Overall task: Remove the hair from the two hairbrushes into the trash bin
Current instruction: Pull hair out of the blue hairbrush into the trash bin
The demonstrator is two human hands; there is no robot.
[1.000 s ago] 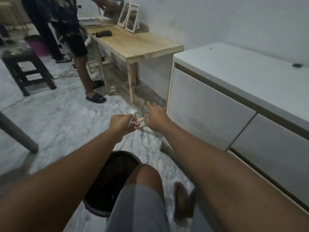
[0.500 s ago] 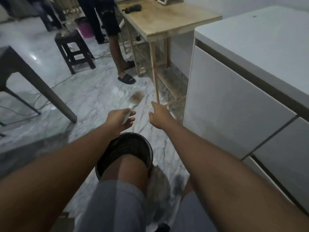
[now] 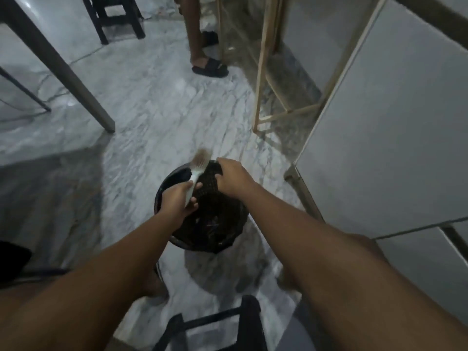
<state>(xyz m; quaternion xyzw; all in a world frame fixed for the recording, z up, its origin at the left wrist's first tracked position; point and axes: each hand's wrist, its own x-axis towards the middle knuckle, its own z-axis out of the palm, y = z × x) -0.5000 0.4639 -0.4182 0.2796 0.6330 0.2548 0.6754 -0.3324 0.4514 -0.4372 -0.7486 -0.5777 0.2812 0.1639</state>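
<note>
A black mesh trash bin (image 3: 217,224) stands on the marble floor straight below me. My left hand (image 3: 177,200) grips the pale handle of a white hairbrush (image 3: 198,164), whose bristle head points up and away over the bin's far rim. My right hand (image 3: 233,177) hovers over the bin's far right rim with the fingers curled downward; whether it holds hair I cannot tell. Only one hairbrush is in view.
A white cabinet (image 3: 395,138) rises close on the right, with a wooden table's legs (image 3: 260,79) beyond it. Another person's leg and black sandal (image 3: 210,67) stand ahead. A grey table leg (image 3: 76,82) slants at left, a black stool (image 3: 114,19) is far off, and a stool frame (image 3: 215,323) sits under me.
The view has tipped down from the room to the floor. Both hands have dropped from in front of me to just above the bin, the brush still in the left.
</note>
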